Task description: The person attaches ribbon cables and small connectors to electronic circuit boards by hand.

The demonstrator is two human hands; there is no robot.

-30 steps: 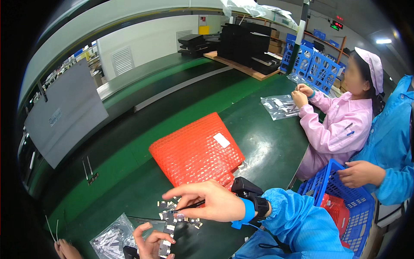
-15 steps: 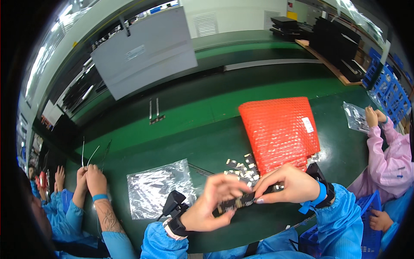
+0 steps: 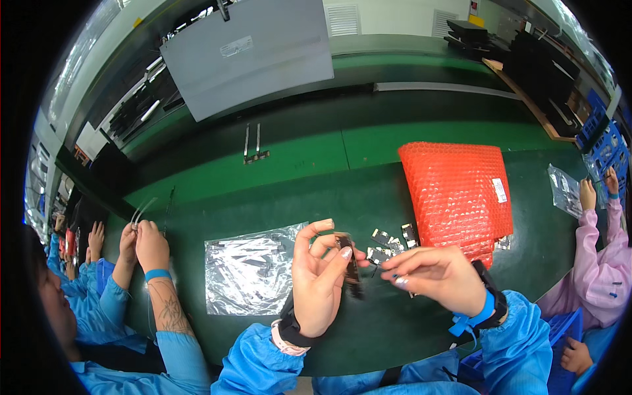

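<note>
Our left hand (image 3: 318,282) pinches a slim strip (image 3: 352,268). We cannot tell if our right hand (image 3: 442,280), near bubbly red wrap (image 3: 453,195), grips anything.

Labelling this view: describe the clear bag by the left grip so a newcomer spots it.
Find the red pack on the green table. Go left past the small boards and the left grip to a clear bag of pale strips. Unlike the far-right bag near a pink sleeve, it lies left of the red pack.

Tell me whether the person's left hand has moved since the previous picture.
Yes, the left hand has shifted leftward, farther from the red bubble-wrap package.
</note>
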